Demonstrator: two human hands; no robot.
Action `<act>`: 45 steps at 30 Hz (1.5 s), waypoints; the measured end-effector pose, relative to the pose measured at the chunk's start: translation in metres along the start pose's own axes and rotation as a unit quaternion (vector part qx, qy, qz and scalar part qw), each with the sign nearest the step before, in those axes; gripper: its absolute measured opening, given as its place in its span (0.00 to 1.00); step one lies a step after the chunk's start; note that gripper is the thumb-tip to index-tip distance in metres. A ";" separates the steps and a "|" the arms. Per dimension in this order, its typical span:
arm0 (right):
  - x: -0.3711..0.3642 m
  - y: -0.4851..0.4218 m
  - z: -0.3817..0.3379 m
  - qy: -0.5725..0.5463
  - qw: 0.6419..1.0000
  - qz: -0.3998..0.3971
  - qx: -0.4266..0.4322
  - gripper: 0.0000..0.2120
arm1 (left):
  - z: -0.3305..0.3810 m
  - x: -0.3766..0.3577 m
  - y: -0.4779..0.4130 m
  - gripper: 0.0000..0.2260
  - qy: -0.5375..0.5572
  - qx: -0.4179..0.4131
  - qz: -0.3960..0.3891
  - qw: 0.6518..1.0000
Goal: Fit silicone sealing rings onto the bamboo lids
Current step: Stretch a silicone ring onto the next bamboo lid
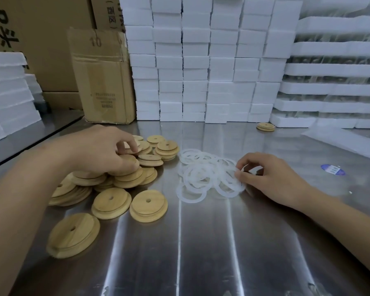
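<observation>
Heaped round tan bamboo lids point(124, 178), none visibly ringed; left hand point(100, 150) grips one with curled fingers, right hand point(271, 178) pinches one translucent white silicone ring point(233, 184).

bamboo lids point(112, 184) beside white rings point(203, 178)

You have open room over the near part of the shiny steel tabletop point(201, 248). On the left, a heap of round bamboo lids point(115, 184) blocks the way. A pile of translucent white silicone rings point(201, 178) lies beside it, with a narrow bare strip between. Stacked white foam blocks point(201, 71) and a worn brown cardboard box point(103, 82) wall off the back.
</observation>
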State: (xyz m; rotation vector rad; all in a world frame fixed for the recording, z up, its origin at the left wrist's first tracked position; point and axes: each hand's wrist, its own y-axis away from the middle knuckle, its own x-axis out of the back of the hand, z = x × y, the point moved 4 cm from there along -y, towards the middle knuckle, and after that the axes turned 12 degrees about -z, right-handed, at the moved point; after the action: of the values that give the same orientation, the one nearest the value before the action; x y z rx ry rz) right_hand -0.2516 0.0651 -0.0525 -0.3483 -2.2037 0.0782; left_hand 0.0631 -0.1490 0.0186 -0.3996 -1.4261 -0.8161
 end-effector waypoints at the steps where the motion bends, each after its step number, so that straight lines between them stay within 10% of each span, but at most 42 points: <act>1: 0.001 0.000 -0.001 -0.006 1.000 0.004 0.000 0.04 | -0.001 -0.001 0.000 0.17 -0.003 0.006 -0.006 1.000; 8: 0.005 0.002 -0.006 -0.012 0.999 0.040 0.012 0.06 | 0.030 0.001 0.007 0.22 0.130 -0.063 0.132 0.981; 18: 0.011 0.010 -0.030 -0.003 0.987 0.117 0.112 0.10 | 0.110 -0.045 0.002 0.13 0.639 -0.170 0.066 0.747; 23: 0.010 0.018 -0.048 0.011 0.979 0.126 0.162 0.07 | 0.110 -0.056 -0.002 0.28 0.712 -0.150 0.054 0.684; 40: -0.008 0.026 -0.075 -0.132 0.973 0.084 0.170 0.05 | 0.133 -0.079 -0.003 0.16 0.744 -0.164 -0.042 0.646; 45: -0.015 0.019 -0.065 -0.165 0.972 0.090 0.140 0.06 | 0.138 -0.079 0.002 0.11 0.688 -0.228 -0.047 0.687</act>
State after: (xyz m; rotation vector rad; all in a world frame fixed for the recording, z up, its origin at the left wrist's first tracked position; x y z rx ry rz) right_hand -0.1880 0.0751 -0.0278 -0.3987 -2.4393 0.5776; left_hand -0.0293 -0.0324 -0.0374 0.0125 0.2055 -1.1548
